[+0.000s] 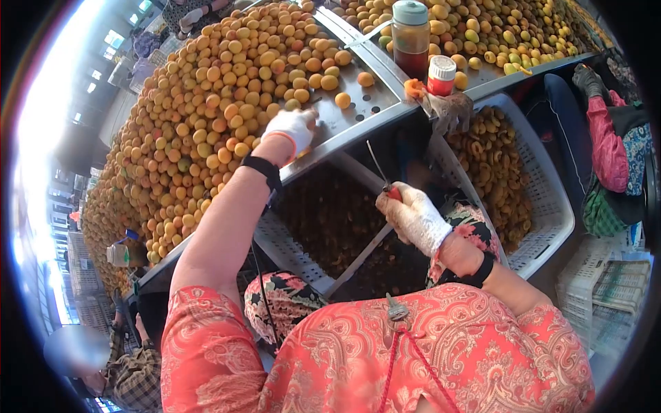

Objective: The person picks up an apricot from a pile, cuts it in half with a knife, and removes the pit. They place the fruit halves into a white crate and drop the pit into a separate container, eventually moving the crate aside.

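My left hand, in a white glove with an orange cuff, reaches over the metal table's front edge beside a big heap of apricots. Its fingers are bent down and blurred among the nearest fruit, and I cannot tell whether they hold one. In my right hand, also in a white glove, is a small knife with a red handle. Its thin blade points up and away from me. Below the hands, a light plastic crate holds dark pieces that lie in shadow.
On the metal table stand a lidded bottle of dark liquid and a red jar with a white cap. A grey glove hangs at its corner. A crate of split apricots stands at right. Other people sit nearby.
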The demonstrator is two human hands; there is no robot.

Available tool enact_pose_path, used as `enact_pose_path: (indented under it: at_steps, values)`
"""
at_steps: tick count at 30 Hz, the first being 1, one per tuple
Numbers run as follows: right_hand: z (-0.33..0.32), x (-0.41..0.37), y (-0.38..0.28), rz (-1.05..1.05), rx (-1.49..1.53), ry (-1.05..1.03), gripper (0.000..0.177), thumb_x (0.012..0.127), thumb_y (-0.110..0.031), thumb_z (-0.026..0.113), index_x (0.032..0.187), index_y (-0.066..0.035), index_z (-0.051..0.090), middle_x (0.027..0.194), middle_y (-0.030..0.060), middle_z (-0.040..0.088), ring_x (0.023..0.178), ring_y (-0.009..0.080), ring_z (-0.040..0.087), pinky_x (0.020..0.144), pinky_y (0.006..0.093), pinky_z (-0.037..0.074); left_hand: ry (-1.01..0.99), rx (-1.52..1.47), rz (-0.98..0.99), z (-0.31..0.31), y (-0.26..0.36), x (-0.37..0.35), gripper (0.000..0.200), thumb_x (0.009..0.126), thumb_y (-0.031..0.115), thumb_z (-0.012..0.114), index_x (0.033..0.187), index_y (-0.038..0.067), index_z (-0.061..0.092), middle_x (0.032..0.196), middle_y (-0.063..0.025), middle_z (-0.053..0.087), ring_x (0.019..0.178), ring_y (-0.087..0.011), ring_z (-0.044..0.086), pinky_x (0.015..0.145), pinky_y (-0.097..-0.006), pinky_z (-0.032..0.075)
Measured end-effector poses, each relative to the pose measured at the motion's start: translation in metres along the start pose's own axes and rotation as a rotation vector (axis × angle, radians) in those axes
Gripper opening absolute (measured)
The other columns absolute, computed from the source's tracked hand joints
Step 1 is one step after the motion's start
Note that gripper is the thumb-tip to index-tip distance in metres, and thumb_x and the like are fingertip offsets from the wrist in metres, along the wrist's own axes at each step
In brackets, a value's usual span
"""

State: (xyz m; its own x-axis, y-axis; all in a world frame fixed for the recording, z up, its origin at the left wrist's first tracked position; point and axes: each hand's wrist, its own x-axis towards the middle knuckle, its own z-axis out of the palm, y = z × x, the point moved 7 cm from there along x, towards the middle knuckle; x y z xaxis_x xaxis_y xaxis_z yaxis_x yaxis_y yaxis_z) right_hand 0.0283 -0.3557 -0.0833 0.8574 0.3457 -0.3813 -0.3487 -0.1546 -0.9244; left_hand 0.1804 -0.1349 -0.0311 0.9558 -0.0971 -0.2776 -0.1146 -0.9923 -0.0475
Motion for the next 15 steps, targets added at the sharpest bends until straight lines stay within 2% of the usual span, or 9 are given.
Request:
enact_pose_path:
  at_steps: [1, 4, 6, 7, 8, 10, 12, 13, 15]
  values:
    - [0.001, 0.0, -0.002, -0.011, 0.021, -0.015, 0.027, 0.093, -0.028, 0.063, 0.102, -0.002, 0.061, 0.079, 0.0019, 0.06, 0.069, 0.0137, 0.054, 0.062, 0.031, 0.045, 0.019, -0.019, 0.073, 0.005, 0.002, 0.005, 0.034, 0.092, 0.017, 0.05, 0.123, 0.015, 0.064, 0.12, -0.0133, 0.066, 0.112, -0.034, 0.063, 0.096, -0.0421, 0.05]
    - [-0.001, -0.006, -0.007, 0.025, 0.215, -0.055, 0.028, 0.094, -0.029, 0.063, 0.1, -0.002, 0.06, 0.079, 0.0015, 0.059, 0.069, 0.0139, 0.054, 0.062, 0.0311, 0.045, -0.019, 0.064, 0.033, 0.004, 0.009, 0.009, 0.025, 0.09, 0.017, 0.053, 0.108, 0.012, 0.07, 0.117, -0.0135, 0.066, 0.111, -0.0331, 0.063, 0.093, -0.0425, 0.051]
    - [-0.007, -0.009, -0.01, -0.018, 0.233, -0.042, 0.024, 0.094, -0.026, 0.061, 0.098, -0.002, 0.059, 0.077, 0.0029, 0.059, 0.068, 0.0139, 0.054, 0.061, 0.0312, 0.045, 0.274, -0.178, 0.043, -0.016, 0.008, -0.006, 0.022, 0.088, 0.015, 0.055, 0.104, 0.01, 0.069, 0.116, -0.0137, 0.067, 0.11, -0.0342, 0.062, 0.093, -0.042, 0.051]
    - [-0.012, -0.012, -0.018, -0.114, 0.151, -0.002, 0.021, 0.094, -0.024, 0.059, 0.097, -0.002, 0.059, 0.075, 0.0038, 0.058, 0.068, 0.0138, 0.054, 0.061, 0.0311, 0.045, 0.347, -0.445, 0.043, -0.022, 0.004, -0.017, 0.027, 0.084, 0.012, 0.06, 0.11, 0.012, 0.069, 0.114, -0.0143, 0.067, 0.106, -0.0322, 0.064, 0.091, -0.0394, 0.051]
    - [-0.018, -0.017, -0.026, -0.201, 0.069, 0.037, 0.019, 0.094, -0.021, 0.057, 0.096, -0.003, 0.059, 0.074, 0.0046, 0.057, 0.067, 0.0137, 0.053, 0.061, 0.0311, 0.045, 0.359, -0.817, 0.067, -0.022, -0.001, -0.029, 0.035, 0.082, 0.007, 0.062, 0.116, 0.013, 0.068, 0.106, -0.0098, 0.068, 0.098, -0.0252, 0.065, 0.087, -0.0339, 0.051]
    - [-0.016, -0.03, -0.045, -0.281, 0.067, 0.01, 0.019, 0.094, -0.02, 0.056, 0.096, -0.002, 0.058, 0.072, 0.0053, 0.056, 0.067, 0.0135, 0.052, 0.062, 0.0305, 0.044, 0.149, -1.559, 0.03, -0.027, 0.019, -0.074, 0.041, 0.082, 0.001, 0.063, 0.123, 0.001, 0.061, 0.099, -0.0052, 0.061, 0.082, -0.0128, 0.059, 0.074, -0.0234, 0.048]
    - [-0.008, -0.044, -0.059, -0.431, 0.074, -0.038, 0.02, 0.096, -0.022, 0.057, 0.095, -0.002, 0.058, 0.071, 0.0048, 0.055, 0.067, 0.0133, 0.052, 0.062, 0.0304, 0.045, 0.072, -1.86, 0.186, -0.026, 0.036, -0.109, 0.048, 0.083, 0.002, 0.065, 0.129, -0.003, 0.054, 0.101, -0.0097, 0.062, 0.082, -0.0139, 0.062, 0.073, -0.0247, 0.052]
    - [-0.002, -0.052, -0.067, -0.522, 0.049, -0.034, 0.023, 0.097, -0.024, 0.058, 0.095, -0.001, 0.057, 0.071, 0.0073, 0.055, 0.066, 0.0143, 0.051, 0.062, 0.0316, 0.045, 0.067, -1.867, 0.169, -0.022, 0.041, -0.127, 0.048, 0.083, 0.002, 0.065, 0.129, -0.003, 0.054, 0.101, -0.0097, 0.062, 0.082, -0.0139, 0.062, 0.073, -0.0247, 0.052]
    - [0.007, -0.064, -0.071, -0.507, -0.002, -0.062, 0.023, 0.097, -0.024, 0.059, 0.095, -0.001, 0.057, 0.07, 0.009, 0.055, 0.065, 0.0151, 0.051, 0.062, 0.0327, 0.045, 0.102, -2.048, 0.25, -0.022, 0.059, -0.161, 0.048, 0.085, 0.007, 0.067, 0.131, -0.001, 0.055, 0.105, -0.0098, 0.063, 0.08, -0.0156, 0.06, 0.068, -0.0271, 0.051]
